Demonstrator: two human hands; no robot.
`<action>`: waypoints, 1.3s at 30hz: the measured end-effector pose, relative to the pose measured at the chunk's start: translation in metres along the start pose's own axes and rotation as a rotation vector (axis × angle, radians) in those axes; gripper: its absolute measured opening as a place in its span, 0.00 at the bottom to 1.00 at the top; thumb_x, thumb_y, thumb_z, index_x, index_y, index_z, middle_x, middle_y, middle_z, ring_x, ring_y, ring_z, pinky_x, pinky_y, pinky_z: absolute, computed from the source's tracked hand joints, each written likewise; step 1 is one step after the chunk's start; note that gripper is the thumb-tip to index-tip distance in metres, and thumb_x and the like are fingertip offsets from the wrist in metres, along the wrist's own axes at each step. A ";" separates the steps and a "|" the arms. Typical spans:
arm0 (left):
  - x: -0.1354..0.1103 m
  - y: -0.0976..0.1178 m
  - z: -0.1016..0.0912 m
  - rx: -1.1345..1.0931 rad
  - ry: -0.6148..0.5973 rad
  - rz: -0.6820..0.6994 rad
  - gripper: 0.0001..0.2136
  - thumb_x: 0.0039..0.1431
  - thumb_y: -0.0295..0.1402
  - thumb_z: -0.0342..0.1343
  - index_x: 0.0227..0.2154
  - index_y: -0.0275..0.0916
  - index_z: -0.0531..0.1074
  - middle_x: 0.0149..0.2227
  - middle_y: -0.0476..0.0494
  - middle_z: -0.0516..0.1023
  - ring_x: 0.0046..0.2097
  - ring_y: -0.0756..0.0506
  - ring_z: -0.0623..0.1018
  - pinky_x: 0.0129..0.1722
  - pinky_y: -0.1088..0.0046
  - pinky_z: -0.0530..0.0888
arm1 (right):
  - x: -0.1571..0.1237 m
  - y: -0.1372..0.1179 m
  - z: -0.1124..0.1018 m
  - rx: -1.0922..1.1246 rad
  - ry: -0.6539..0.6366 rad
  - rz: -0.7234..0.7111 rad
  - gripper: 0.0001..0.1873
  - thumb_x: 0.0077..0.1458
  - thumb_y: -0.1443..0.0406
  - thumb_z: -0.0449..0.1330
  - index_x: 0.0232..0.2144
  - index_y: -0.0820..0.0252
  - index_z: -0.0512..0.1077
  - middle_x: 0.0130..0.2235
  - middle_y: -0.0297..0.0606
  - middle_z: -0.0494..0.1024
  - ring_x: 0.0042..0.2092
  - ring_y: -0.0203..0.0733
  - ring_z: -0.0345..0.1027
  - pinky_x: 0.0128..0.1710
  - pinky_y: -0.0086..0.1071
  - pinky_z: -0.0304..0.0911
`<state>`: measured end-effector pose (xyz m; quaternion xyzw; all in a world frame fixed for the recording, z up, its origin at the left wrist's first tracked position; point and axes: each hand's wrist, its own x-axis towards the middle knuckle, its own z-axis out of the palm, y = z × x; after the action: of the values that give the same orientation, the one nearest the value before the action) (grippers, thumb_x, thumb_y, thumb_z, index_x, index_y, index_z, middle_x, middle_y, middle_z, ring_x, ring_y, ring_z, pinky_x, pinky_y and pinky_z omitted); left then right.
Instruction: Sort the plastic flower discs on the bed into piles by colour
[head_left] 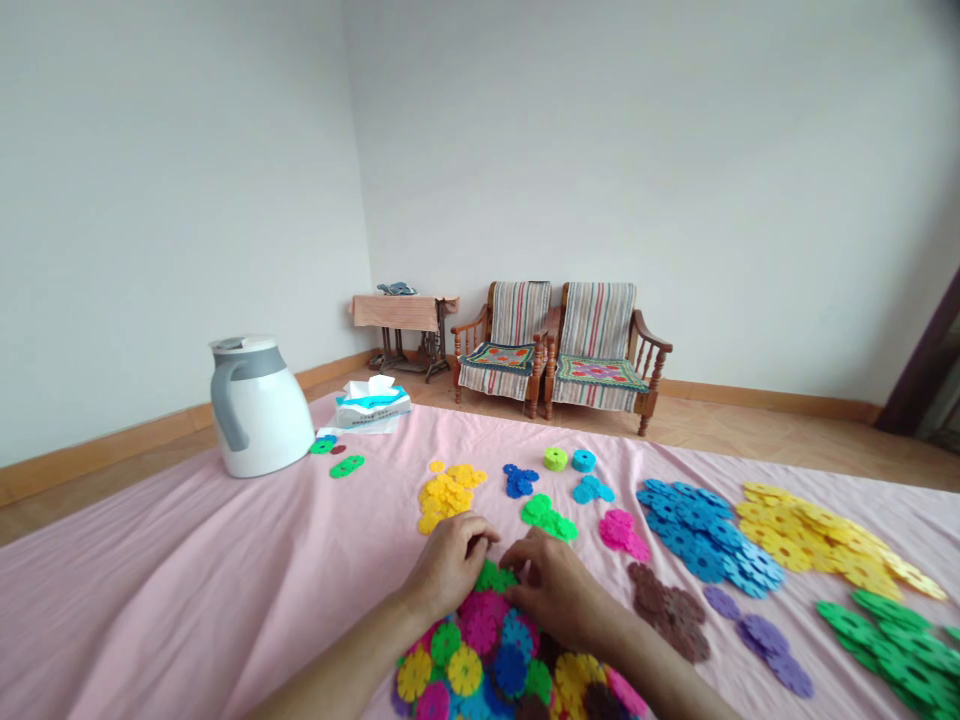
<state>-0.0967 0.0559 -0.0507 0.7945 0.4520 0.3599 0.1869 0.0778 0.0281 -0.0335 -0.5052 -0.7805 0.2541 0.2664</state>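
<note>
Both my hands meet over a heap of mixed-colour plastic snowflake discs (480, 625) at the near edge of the pink cloth. My left hand (452, 562) is closed with its fingers curled inward, at the heap's far left side. My right hand (553, 588) is bent over the heap's right side, its fingertips close to the left ones. Anything pinched in either hand is hidden by the fingers. Green discs (491, 576) show just below and between the fingertips. Sorted yellow discs (450, 490) lie beyond my left hand, and light green discs (549, 517) beyond my right.
Blue (705, 530), yellow (817, 535), dark green (892, 640), brown (667, 605) and purple discs (769, 645) spread to the right. Pink discs (622, 533) lie nearer the middle. A white jug (266, 415) and tissue pack (373, 405) stand at left; two chairs (555, 350) are behind.
</note>
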 end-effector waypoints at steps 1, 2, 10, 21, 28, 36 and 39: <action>0.000 0.000 0.000 0.003 -0.001 0.000 0.13 0.51 0.22 0.46 0.30 0.39 0.76 0.32 0.46 0.78 0.38 0.47 0.76 0.40 0.73 0.70 | 0.000 0.001 0.000 0.002 0.007 -0.001 0.13 0.38 0.71 0.59 0.30 0.59 0.76 0.29 0.34 0.72 0.29 0.34 0.65 0.29 0.26 0.56; 0.000 0.000 0.000 0.006 -0.002 -0.001 0.13 0.51 0.22 0.47 0.30 0.39 0.76 0.32 0.46 0.79 0.38 0.47 0.76 0.40 0.72 0.70 | 0.000 0.002 0.001 0.006 0.013 0.001 0.12 0.38 0.71 0.59 0.29 0.60 0.76 0.28 0.33 0.71 0.29 0.34 0.64 0.28 0.26 0.55; -0.001 0.000 0.000 0.006 -0.011 -0.006 0.13 0.51 0.22 0.47 0.31 0.39 0.76 0.33 0.46 0.79 0.38 0.47 0.76 0.41 0.73 0.69 | 0.000 0.006 0.003 0.083 0.053 0.023 0.10 0.38 0.74 0.56 0.26 0.60 0.72 0.23 0.29 0.70 0.26 0.31 0.63 0.24 0.23 0.53; -0.001 -0.001 0.000 -0.007 0.006 -0.007 0.12 0.53 0.24 0.48 0.32 0.39 0.76 0.33 0.46 0.79 0.38 0.47 0.77 0.40 0.74 0.70 | 0.012 0.034 -0.021 0.080 0.307 0.214 0.08 0.48 0.67 0.52 0.31 0.60 0.70 0.29 0.37 0.77 0.28 0.39 0.70 0.26 0.28 0.59; -0.001 0.001 -0.001 -0.020 0.037 -0.016 0.12 0.53 0.24 0.48 0.32 0.39 0.76 0.33 0.45 0.79 0.37 0.46 0.77 0.40 0.73 0.70 | 0.008 0.020 -0.012 0.079 0.271 0.130 0.07 0.48 0.67 0.53 0.28 0.59 0.71 0.25 0.34 0.75 0.27 0.37 0.68 0.27 0.27 0.59; 0.002 0.009 -0.002 -0.364 -0.009 -0.165 0.11 0.55 0.29 0.45 0.33 0.34 0.73 0.27 0.46 0.77 0.26 0.49 0.76 0.27 0.75 0.73 | -0.002 0.000 0.011 0.073 0.141 0.050 0.10 0.42 0.72 0.56 0.30 0.59 0.74 0.30 0.34 0.74 0.30 0.36 0.67 0.30 0.27 0.59; 0.003 0.010 -0.005 -0.408 0.063 -0.176 0.10 0.54 0.29 0.47 0.32 0.33 0.72 0.27 0.46 0.76 0.26 0.49 0.77 0.27 0.75 0.73 | -0.005 -0.006 0.010 0.061 0.104 -0.006 0.15 0.42 0.72 0.57 0.35 0.57 0.74 0.34 0.36 0.74 0.38 0.39 0.67 0.38 0.29 0.60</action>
<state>-0.0933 0.0535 -0.0401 0.6861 0.4431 0.4509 0.3600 0.0687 0.0195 -0.0376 -0.5072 -0.7588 0.2505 0.3228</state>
